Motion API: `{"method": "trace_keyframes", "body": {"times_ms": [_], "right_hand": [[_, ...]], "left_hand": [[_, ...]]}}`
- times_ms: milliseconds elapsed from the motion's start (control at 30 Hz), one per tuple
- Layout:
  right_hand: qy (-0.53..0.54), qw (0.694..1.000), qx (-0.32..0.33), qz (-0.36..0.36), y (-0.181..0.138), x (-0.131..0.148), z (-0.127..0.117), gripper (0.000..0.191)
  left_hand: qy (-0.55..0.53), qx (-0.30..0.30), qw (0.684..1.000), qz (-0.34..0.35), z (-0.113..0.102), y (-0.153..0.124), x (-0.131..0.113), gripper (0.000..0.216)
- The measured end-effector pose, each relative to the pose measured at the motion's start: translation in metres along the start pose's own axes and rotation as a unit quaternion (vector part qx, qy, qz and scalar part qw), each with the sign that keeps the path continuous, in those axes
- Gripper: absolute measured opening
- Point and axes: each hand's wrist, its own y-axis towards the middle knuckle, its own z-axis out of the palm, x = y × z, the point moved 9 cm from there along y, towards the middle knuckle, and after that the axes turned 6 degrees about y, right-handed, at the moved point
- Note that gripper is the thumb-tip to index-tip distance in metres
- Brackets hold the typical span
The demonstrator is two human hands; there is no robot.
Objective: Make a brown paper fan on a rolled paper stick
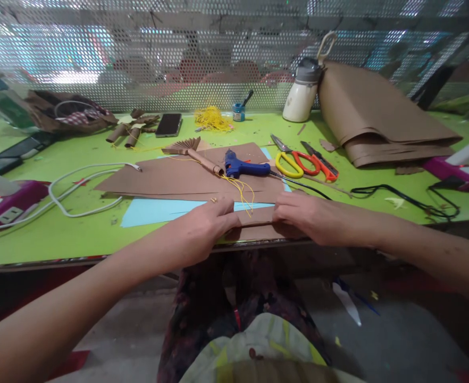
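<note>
Both my hands rest on a folded strip of brown paper [258,223] at the near edge of the green table [78,229]. My left hand [202,229] pinches its left end, fingers closed on the paper. My right hand [310,215] presses and grips its right end. Beneath and behind the strip lie a light blue sheet [155,210] and a larger brown sheet [170,178]. A pleated brown paper fan [190,149] and a blue glue gun [244,167] with yellow thread [242,189] sit just beyond my hands.
Yellow-handled scissors [288,159] and orange-handled scissors [320,162] lie to the right, by a stack of brown paper [378,117]. A white bottle [302,93], small blue jar [238,110], yellow thread pile [212,119], phone [168,125], paper rolls [126,133] and white cable [75,191] surround them.
</note>
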Motion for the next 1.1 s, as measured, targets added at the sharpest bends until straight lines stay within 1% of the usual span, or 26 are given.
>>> {"method": "trace_keyframes", "body": {"times_ms": [100,233,400,467,567,767,900,1000,1100], "right_hand": [[-0.032,0.999,0.007,-0.002,-0.001,0.004,0.001,0.02],[-0.106,0.994,0.001,-0.026,-0.003,0.014,0.005,0.021],[-0.18,0.982,-0.02,-0.054,-0.009,0.029,0.007,0.023],[-0.201,0.977,-0.019,-0.064,-0.009,0.034,0.008,0.023],[-0.223,0.971,-0.016,-0.08,-0.008,0.041,0.01,0.023],[-0.249,0.963,-0.028,-0.097,-0.009,0.049,0.012,0.026],[-0.224,0.97,-0.042,-0.09,-0.014,0.046,0.009,0.024],[-0.171,0.982,-0.059,-0.061,-0.017,0.038,0.005,0.022],[-0.129,0.988,-0.09,-0.011,-0.019,0.03,0.003,0.023]], "left_hand": [[0.028,-0.002,0.999,0.021,-0.002,-0.001,-0.004,0.03],[0.073,0.007,0.997,0.039,0.0,-0.005,-0.008,0.033],[0.127,-0.054,0.986,0.096,-0.001,-0.011,-0.019,0.023],[0.135,-0.063,0.983,0.108,0.0,-0.013,-0.02,0.022],[0.135,-0.06,0.982,0.117,0.003,-0.013,-0.022,0.023],[0.148,-0.046,0.983,0.099,0.002,-0.015,-0.024,0.025],[0.129,-0.02,0.989,0.075,-0.003,-0.013,-0.022,0.022],[0.104,-0.002,0.994,0.034,-0.005,0.001,-0.014,0.022],[0.118,-0.01,0.993,-0.003,-0.005,0.019,-0.009,0.027]]}}
